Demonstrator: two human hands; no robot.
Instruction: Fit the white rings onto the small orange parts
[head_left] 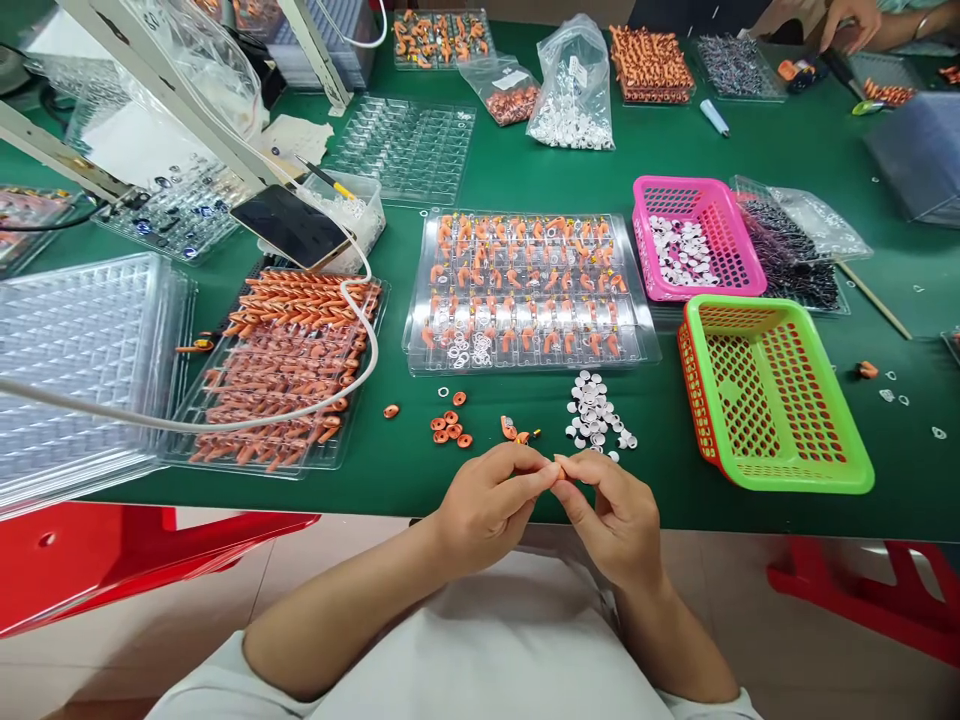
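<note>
My left hand (491,500) and my right hand (615,510) meet over the table's front edge. Their fingertips pinch a small orange part (559,472) between them, mostly covered by the fingers. Just beyond lies an orange curved piece (509,428) on the green table. To its left is a cluster of small orange oval caps (452,432), with one single cap (391,411) farther left. A pile of small white discs (596,412) lies beyond my right hand. Behind these, a clear tray (525,290) holds rows of orange curved pieces and some white rings.
A lime-green basket (862,470) and a pink basket (645,190) with white pieces stand right. At left are a tray of orange parts (285,370), stacked clear trays (82,350) and a phone (291,225). A white cable (367,310) crosses there. Another person's hand (851,22) is at far right.
</note>
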